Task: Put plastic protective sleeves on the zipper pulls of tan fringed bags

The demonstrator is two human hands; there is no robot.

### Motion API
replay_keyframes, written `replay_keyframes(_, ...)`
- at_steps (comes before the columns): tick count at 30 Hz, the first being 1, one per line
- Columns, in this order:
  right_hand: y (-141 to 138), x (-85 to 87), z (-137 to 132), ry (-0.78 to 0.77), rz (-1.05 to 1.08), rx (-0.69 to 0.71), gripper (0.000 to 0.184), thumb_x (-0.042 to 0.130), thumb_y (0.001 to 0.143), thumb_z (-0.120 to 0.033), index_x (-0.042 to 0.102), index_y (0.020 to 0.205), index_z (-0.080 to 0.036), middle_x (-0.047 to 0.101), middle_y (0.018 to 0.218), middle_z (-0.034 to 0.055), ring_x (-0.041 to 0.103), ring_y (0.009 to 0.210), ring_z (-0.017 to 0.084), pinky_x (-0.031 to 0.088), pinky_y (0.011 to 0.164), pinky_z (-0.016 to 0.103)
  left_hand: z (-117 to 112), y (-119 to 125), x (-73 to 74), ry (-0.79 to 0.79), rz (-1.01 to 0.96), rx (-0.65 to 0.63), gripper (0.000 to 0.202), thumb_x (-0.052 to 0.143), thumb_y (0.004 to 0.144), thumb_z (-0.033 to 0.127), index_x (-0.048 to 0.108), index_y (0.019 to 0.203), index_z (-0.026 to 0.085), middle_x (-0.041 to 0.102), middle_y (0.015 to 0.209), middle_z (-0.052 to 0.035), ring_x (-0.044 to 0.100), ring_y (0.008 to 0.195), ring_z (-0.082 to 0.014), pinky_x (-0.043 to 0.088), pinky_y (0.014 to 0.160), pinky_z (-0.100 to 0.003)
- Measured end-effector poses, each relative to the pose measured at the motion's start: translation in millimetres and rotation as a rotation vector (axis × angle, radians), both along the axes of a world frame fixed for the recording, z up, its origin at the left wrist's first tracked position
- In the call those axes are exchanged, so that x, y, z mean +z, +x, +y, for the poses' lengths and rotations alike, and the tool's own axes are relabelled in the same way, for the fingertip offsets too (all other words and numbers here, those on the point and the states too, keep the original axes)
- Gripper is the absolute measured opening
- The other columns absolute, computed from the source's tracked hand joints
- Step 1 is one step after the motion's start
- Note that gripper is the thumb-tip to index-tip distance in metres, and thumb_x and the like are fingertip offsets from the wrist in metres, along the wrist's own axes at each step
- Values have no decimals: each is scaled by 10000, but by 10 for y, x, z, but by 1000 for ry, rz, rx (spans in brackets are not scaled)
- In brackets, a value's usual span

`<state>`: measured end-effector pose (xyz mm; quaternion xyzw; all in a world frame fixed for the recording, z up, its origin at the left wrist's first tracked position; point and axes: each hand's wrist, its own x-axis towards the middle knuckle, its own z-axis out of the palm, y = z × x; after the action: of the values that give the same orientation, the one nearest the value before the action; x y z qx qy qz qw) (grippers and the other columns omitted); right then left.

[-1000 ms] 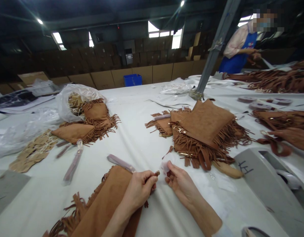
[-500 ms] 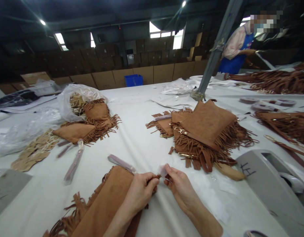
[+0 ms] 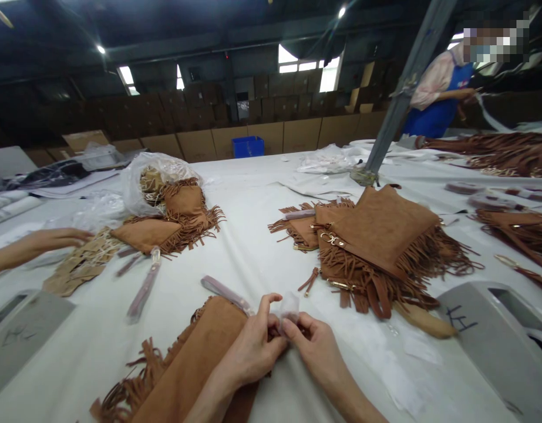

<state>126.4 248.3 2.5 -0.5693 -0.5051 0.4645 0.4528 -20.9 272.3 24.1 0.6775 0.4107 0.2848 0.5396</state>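
Note:
A brown suede bag with fringe (image 3: 195, 358) lies in front of me, partly under my left forearm. My left hand (image 3: 255, 346) is at its far right corner, thumb and fingers closed on a small brown strip that they mostly hide. Its index finger is raised and bent. My right hand (image 3: 317, 346) pinches a small piece of translucent plastic film (image 3: 290, 305) against that strip, with the two hands nearly touching. Just beyond the bag lies a film-wrapped strap (image 3: 226, 294).
Fringed bags are piled at right (image 3: 376, 229) and left (image 3: 150, 235), with another wrapped strap (image 3: 144, 288) nearby. Grey tape dispensers (image 3: 486, 329) flank the workspace. Another person's hand (image 3: 54, 239) reaches in from the left. A metal post (image 3: 407, 88) stands behind the right pile.
My right hand has moved in against my left, bringing the film onto the brown strip. My left index finger has lifted. Another person's hand has appeared at left, and the view has shifted slightly.

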Motion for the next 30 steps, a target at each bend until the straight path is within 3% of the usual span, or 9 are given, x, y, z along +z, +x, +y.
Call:
replay_keyframes(5,-25,23,-28,75,-223,-40,291,575,777,-431,621,649,-174,572,642,4,515,612,157,401,589,261,5,-6,-27,34,44,19,659,529,782,123,273,1381,221,636,739,32,568,673,-152,428,682,-263)
replay_keyframes(8,14,-3,13,16,-179,-54,310,578,747,-464,630,641,-178,613,620,16,554,620,183,431,597,273,6,-49,17,169,224,-17,678,627,715,161,380,1341,237,646,931,-35,572,878,-218,432,807,-330)
replay_keyframes(11,60,-62,70,-49,-51,-60,356,603,718,-518,671,687,-170,676,670,36,607,689,212,472,664,285,2,-120,83,332,485,-29,449,733,637,234,604,1067,241,612,1021,-57,475,1074,-286,359,949,-401)
replay_keyframes(13,72,-103,88,-87,19,-85,389,624,701,-542,691,726,-160,692,695,38,612,689,208,478,664,281,2,-160,110,385,581,-70,244,733,663,282,642,886,240,606,1020,-43,449,1107,-284,312,998,-416)
replay_keyframes(15,66,-129,82,-119,51,-141,417,641,689,-556,702,755,-149,681,664,30,591,628,187,468,610,272,3,-183,118,425,622,-111,145,705,712,299,647,834,246,595,1080,-31,445,1120,-270,291,1012,-412)
replay_keyframes(19,0,-117,25,-129,67,-241,435,666,671,-572,687,676,-137,639,577,21,555,560,162,451,563,262,15,-179,110,424,608,-117,79,682,745,287,658,812,253,612,1102,-1,499,1037,-236,312,958,-396)
replay_keyframes(26,-141,-66,-28,-147,73,-26,414,699,656,-522,724,743,-119,690,660,54,602,627,205,452,559,265,38,-143,62,329,485,-39,46,700,689,214,658,678,199,660,920,-39,536,883,-239,373,841,-370)
replay_keyframes(30,-119,-84,-30,-189,107,-27,405,685,678,-496,734,761,-102,699,685,56,597,634,204,447,563,266,88,-259,134,317,346,25,202,708,680,223,666,877,214,620,1117,-58,519,1026,-252,384,899,-351)
